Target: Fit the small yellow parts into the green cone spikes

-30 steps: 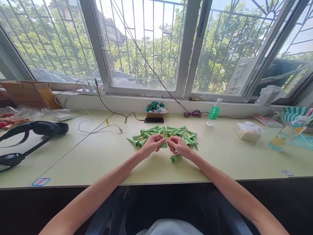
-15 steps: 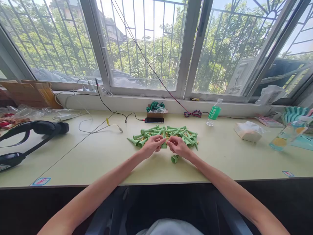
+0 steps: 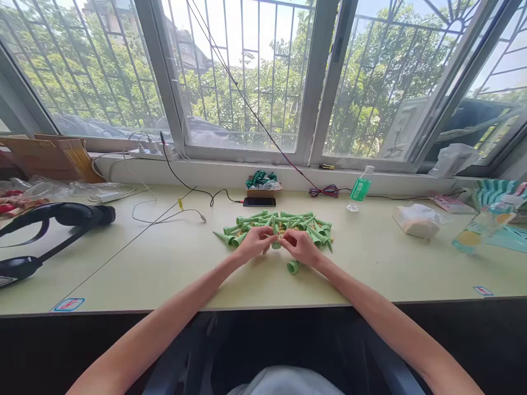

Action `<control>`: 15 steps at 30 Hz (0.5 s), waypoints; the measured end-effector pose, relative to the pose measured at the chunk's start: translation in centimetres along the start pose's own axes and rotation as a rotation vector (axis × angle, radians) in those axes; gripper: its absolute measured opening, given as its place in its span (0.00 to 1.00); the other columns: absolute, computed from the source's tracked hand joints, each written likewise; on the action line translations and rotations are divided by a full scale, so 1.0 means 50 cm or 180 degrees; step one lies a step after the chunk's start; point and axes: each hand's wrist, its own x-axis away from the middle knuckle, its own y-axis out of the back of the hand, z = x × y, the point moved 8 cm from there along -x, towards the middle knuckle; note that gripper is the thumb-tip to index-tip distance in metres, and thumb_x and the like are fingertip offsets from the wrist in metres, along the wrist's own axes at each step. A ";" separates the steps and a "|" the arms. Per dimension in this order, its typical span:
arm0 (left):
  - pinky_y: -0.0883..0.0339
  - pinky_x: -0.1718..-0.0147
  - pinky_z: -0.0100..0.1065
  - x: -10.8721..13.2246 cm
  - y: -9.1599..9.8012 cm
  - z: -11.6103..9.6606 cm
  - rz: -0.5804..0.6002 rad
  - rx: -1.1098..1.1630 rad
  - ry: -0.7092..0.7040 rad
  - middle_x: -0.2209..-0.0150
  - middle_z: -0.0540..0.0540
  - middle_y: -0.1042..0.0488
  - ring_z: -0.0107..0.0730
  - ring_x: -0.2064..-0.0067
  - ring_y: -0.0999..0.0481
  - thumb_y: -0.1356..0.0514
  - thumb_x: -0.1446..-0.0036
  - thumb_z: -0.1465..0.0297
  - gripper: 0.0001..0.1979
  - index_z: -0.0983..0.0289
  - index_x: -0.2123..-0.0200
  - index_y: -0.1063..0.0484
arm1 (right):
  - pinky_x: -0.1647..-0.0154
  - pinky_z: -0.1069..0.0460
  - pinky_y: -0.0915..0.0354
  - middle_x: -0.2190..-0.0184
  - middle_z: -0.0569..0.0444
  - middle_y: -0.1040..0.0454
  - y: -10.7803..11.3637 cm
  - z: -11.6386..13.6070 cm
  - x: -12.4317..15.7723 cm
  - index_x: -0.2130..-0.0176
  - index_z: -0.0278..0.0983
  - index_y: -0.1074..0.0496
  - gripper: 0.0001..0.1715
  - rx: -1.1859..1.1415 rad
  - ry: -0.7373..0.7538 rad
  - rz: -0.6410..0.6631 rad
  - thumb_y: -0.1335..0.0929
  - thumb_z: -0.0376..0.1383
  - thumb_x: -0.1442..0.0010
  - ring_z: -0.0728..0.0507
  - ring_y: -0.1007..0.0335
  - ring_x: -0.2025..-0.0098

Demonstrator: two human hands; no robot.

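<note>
Green and narrow, one cone [image 3: 276, 243] sits between the two hands at the middle of the surface [image 3: 164, 274], wide end nearest. The left hand [image 3: 256, 244] pinches it from the left with thumb and fingers. The right hand [image 3: 302, 247] has its fingers curled and drawn in at the cone's right edge; whether they close on the cone or on something tiny, I cannot tell.

Over the last second little moves: the right fingers tuck in slightly and the wide end seems tilted a bit, while the grip stays in place. This suggests fine fingertip work on this one cone, unfinished so far.

Just nearer, a loose cone [image 3: 292, 267] lies by the right wrist, its open mouth showing. On the far side spreads the pile [image 3: 296, 220], with yellow bits [image 3: 333, 239] at its right edge. Farther off are the phone [image 3: 259, 202] and the box [image 3: 263, 192].

Fingers cover much of the held cone and parts of the pile; the contact point is too small to read.
</note>
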 end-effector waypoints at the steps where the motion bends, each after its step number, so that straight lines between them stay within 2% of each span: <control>1: 0.41 0.82 0.26 0.000 0.005 -0.001 -0.0074 -0.0207 -0.0070 0.76 0.50 0.31 0.21 0.81 0.37 0.38 0.47 0.57 0.16 0.66 0.69 0.29 | 0.76 0.55 0.49 0.82 0.61 0.41 0.002 -0.002 -0.001 0.72 0.36 0.34 0.16 0.0064 0.0000 -0.0012 0.35 0.44 0.39 0.51 0.49 0.79; 4: 0.42 0.81 0.26 0.000 0.015 -0.005 -0.0277 -0.0863 -0.0271 0.77 0.49 0.31 0.22 0.81 0.36 0.40 0.45 0.61 0.12 0.65 0.71 0.29 | 0.76 0.54 0.49 0.82 0.61 0.40 0.014 -0.009 -0.003 0.71 0.36 0.32 0.17 0.0193 -0.0043 -0.0144 0.36 0.45 0.38 0.51 0.49 0.79; 8: 0.40 0.75 0.27 0.004 0.012 -0.019 -0.0371 -0.1508 -0.0564 0.77 0.49 0.31 0.26 0.76 0.32 0.40 0.47 0.67 0.06 0.64 0.72 0.31 | 0.75 0.54 0.48 0.82 0.59 0.38 0.029 -0.014 -0.005 0.73 0.36 0.33 0.19 0.0366 -0.0090 -0.0320 0.39 0.44 0.36 0.50 0.47 0.79; 11: 0.38 0.72 0.28 0.005 0.002 -0.021 -0.0274 -0.1690 -0.0606 0.74 0.49 0.29 0.28 0.73 0.30 0.40 0.49 0.68 0.06 0.63 0.73 0.33 | 0.74 0.54 0.47 0.82 0.59 0.37 0.034 -0.017 -0.006 0.74 0.36 0.34 0.19 0.0476 -0.0116 -0.0356 0.39 0.43 0.36 0.50 0.46 0.80; 15: 0.39 0.73 0.28 0.005 0.001 -0.023 -0.0329 -0.1699 -0.0560 0.72 0.50 0.30 0.28 0.73 0.31 0.38 0.49 0.64 0.09 0.63 0.72 0.34 | 0.74 0.54 0.46 0.82 0.58 0.36 0.038 -0.020 -0.007 0.74 0.37 0.33 0.18 0.0544 -0.0147 -0.0395 0.39 0.43 0.36 0.50 0.45 0.80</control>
